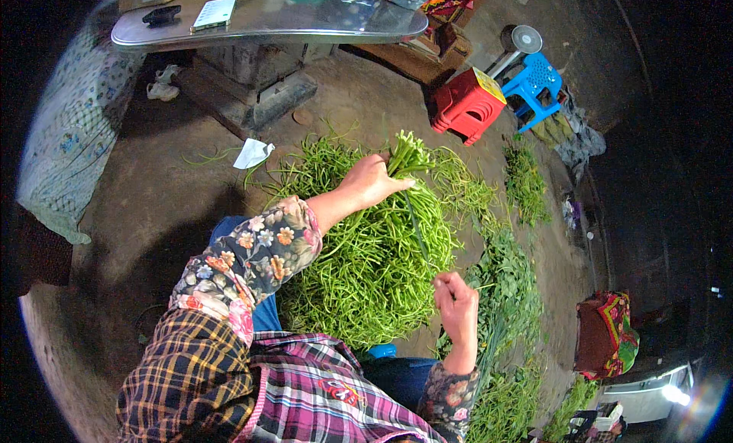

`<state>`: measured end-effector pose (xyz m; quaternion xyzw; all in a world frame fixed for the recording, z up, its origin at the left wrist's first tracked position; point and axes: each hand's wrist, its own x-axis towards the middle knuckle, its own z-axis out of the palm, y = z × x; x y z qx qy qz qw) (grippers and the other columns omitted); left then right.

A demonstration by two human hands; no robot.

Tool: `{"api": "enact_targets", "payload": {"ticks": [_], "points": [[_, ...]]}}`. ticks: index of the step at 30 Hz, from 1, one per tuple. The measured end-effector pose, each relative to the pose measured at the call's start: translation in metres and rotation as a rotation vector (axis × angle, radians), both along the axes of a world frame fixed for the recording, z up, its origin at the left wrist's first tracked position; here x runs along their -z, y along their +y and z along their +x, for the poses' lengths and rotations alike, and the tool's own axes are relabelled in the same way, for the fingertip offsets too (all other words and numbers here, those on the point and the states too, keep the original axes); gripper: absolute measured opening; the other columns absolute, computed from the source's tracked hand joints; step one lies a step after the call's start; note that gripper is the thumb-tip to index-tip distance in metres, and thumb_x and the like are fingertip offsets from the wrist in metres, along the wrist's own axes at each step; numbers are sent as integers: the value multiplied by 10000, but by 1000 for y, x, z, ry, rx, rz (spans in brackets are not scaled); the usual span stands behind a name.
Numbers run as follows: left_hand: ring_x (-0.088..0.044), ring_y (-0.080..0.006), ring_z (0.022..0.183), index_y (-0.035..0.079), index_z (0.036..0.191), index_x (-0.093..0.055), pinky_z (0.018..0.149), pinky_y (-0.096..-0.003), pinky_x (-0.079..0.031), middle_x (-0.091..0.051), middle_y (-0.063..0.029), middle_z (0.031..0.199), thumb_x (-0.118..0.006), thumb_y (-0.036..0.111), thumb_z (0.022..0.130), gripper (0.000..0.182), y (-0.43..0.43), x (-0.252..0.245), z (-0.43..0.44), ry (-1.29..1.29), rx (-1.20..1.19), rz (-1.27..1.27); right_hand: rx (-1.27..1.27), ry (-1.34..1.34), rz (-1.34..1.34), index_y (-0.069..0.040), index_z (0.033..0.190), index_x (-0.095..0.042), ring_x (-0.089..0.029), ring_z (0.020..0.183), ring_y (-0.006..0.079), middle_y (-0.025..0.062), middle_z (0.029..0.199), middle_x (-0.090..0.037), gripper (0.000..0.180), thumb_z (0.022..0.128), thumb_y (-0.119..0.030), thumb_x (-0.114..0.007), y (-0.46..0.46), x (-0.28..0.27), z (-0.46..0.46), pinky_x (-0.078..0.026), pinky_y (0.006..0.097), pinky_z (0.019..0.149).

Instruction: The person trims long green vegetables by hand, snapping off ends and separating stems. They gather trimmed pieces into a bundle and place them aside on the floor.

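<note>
My left hand (371, 182) grips a bundle of green vegetable stems (411, 151), whose cut ends fan out above the thumb. From the bundle a thin dark green strip (416, 231) runs down toward my right hand (458, 305), which pinches its end with curled fingers. How the strip passes around the stems is hidden behind my left hand. Beneath both hands spreads a large heap of long, thin green stems (366, 271). Leafy greens (507, 277) lie on the floor just beyond my right hand.
A metal-topped table (275, 25) stands ahead with a phone (213, 14) on it. Red stools (469, 105) and a blue plastic stool (534, 88) are at upper right. White paper (253, 154) lies left of the heap. More greens (525, 182) lie along the right.
</note>
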<state>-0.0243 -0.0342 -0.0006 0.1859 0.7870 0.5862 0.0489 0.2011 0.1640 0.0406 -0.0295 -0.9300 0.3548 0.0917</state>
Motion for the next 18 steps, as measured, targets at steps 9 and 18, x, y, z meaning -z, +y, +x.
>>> {"api": "enact_targets", "payload": {"ticks": [9,18], "points": [[-674,-382,789,5,964,-658,696,-487,-523,-680,-204,817,-725,325,835,352,-4,-8,3,228,-88,-253,-120,96,300,-23,903,-663,-619,636,304,135,729,-658,78,846,-62,-700,-40,-48,37,-481,380,583],[-642,-293,688,81,879,-530,617,-420,-509,-603,-95,752,-592,108,835,81,51,32,77,955,371,-406,-341,307,950,-64,907,-649,-568,631,330,128,702,-573,93,838,-83,-590,-32,-146,-32,-471,430,576]]}}
